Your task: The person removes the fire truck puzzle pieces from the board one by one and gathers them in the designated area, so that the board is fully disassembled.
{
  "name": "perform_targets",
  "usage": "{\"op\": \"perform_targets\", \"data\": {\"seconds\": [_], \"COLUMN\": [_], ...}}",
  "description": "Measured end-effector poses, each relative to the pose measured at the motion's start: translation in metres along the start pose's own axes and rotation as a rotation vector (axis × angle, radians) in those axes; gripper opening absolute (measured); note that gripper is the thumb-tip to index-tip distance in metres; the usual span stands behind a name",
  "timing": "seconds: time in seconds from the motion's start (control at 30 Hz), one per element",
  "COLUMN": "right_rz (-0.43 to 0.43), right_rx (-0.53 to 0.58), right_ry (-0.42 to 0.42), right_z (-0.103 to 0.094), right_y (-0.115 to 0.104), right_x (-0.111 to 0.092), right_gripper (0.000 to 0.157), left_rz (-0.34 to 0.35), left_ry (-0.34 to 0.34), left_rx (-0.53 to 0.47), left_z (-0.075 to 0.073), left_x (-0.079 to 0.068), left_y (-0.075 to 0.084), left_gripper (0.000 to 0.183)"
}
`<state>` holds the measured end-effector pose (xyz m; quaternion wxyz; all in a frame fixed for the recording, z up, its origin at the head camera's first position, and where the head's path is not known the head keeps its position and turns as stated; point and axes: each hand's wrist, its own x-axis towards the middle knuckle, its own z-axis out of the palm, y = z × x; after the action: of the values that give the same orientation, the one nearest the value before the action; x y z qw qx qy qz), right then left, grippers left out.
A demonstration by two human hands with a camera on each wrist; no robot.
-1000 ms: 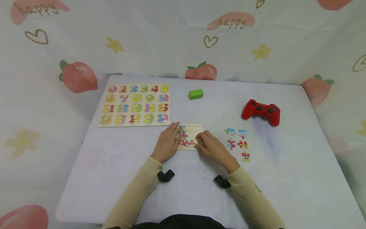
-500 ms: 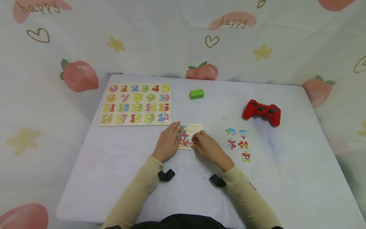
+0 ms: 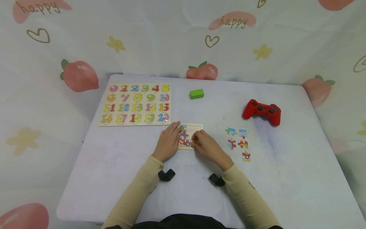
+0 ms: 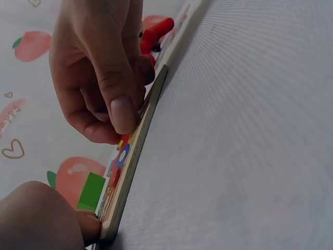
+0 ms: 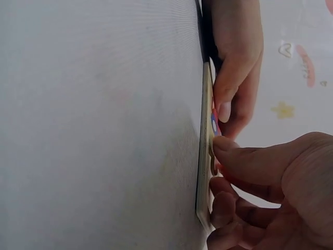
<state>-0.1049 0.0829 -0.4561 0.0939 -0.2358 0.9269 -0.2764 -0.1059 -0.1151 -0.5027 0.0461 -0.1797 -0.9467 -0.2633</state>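
A small wooden jigsaw board [image 3: 194, 128] lies on the table in front of the person, its left part filled with colourful pieces [image 3: 185, 140]. The left hand [image 3: 168, 143] rests along the board's left side, fingers extended, its thumb on the pieces. Over the board's lower right, the right hand [image 3: 210, 148] pinches a jigsaw piece [image 5: 213, 162] between thumb and fingers, right at the filled part. Most of that piece is hidden by the fingers. In the left wrist view, the right thumb [image 4: 123, 114] points down at the board beside a blue wheel picture.
Several loose jigsaw pieces [image 3: 243, 144] lie right of the right hand. A number board [image 3: 134, 124] stands at the back left, a green block [image 3: 196, 94] behind the jigsaw, and a red game controller [image 3: 261, 111] at the back right.
The right hand has moved slightly left with its piece, from the board's right edge in over the board against the filled part. The left hand has stayed in place.
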Motion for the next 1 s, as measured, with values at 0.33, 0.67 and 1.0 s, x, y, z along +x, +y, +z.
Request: {"op": "perform_targets", "data": {"seconds": [0.33, 0.67, 1.0], "right_rz": [0.071, 0.093, 0.190], "right_rx": [0.109, 0.191, 0.141], "right_ry": [-0.034, -0.007, 0.051], "right_z": [-0.002, -0.015, -0.057], "right_y": [0.004, 0.015, 0.057], "right_x": [0.007, -0.003, -0.053], "right_gripper": [0.006, 0.006, 0.004], "left_rz": [-0.019, 0.007, 0.021], "left_ry": [0.003, 0.016, 0.026], "left_rx": [-0.075, -0.049, -0.012], "left_z": [-0.001, -0.001, 0.003], "left_x": [0.000, 0.000, 0.000], "left_y": [-0.002, -0.002, -0.005], "left_gripper": [0.039, 0.040, 0.042]}}
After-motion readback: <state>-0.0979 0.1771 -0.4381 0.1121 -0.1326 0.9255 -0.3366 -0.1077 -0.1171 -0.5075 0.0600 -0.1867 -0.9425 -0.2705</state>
